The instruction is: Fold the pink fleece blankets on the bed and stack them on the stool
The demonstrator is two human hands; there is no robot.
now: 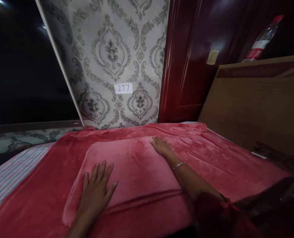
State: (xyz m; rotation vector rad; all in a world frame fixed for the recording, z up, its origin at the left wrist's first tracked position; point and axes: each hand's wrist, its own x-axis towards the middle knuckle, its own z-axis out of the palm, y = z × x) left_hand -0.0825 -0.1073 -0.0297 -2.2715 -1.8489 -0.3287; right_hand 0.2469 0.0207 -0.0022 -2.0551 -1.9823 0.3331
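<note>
A red plush blanket is spread across a flat surface, with a lighter pink-red plush piece, folded or layered, on its middle. My left hand lies flat on the near left part of the pink piece, fingers spread. Farther off, my right hand rests at the pink piece's upper right edge with fingers stretched forward. A thin bracelet circles the right wrist. Neither hand grips anything. A crease line runs across the near side of the pink piece, partly behind the right forearm.
A dark screen stands at the left, beside striped cloth. Patterned wallpaper carries a paper marked 277. At the right, a large cardboard box bears a plastic bottle near a dark red wooden panel.
</note>
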